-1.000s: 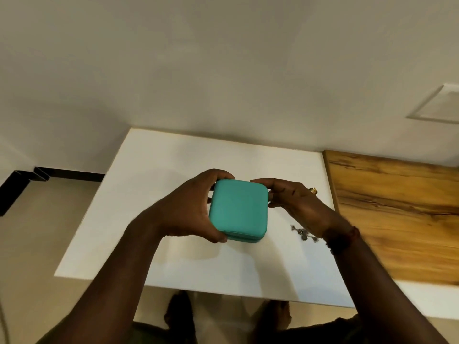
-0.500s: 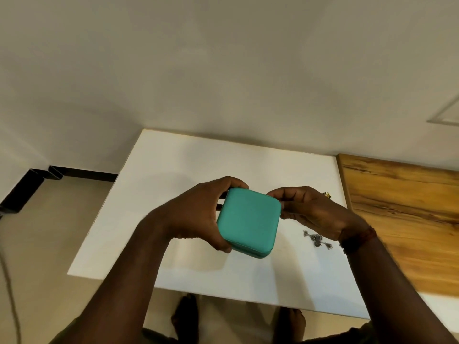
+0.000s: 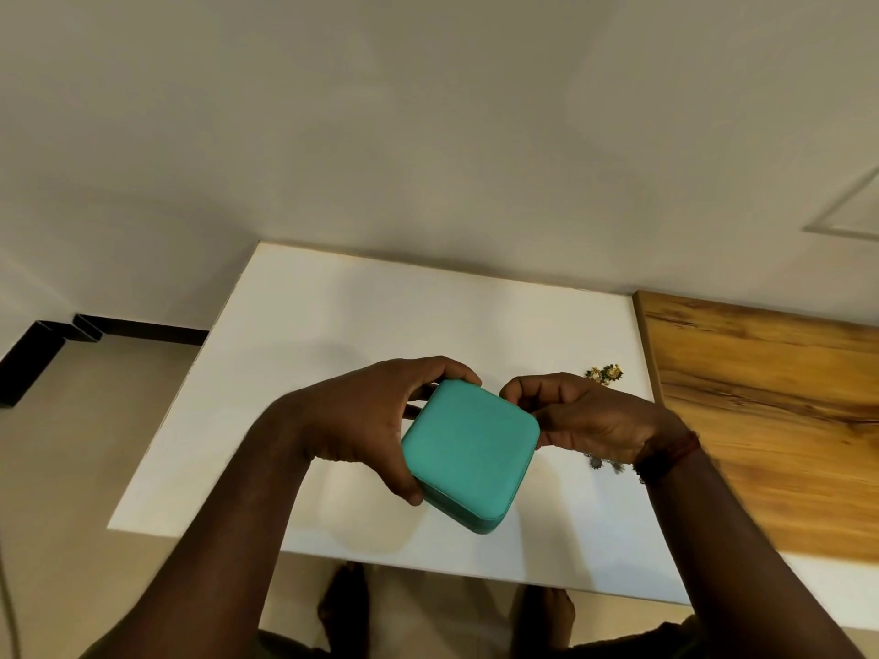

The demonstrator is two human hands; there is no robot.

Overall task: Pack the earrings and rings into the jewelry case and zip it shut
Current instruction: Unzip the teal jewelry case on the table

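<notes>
While the left hand wraps round the left side of the teal jewelry case, thumb on the near edge and fingers curled over the far one, we see the right hand tucked in at the case's far right corner. Its fingertips are bunched and pinching at the edge there. What sits between them, we cannot tell. The case is closed and held in the air above the white table, tilted, with one corner pointing toward us.

Moving outward, gold earrings lie on the table just beyond the right hand, not touching it. Silver earrings peek out beside the right wrist, partly hidden by it. A dark red band circles that wrist. Further right, a wooden panel covers the table's right side. Below the table's near edge we glimpse bare feet on the floor. At far left a black skirting runs along the foot of the pale wall.
</notes>
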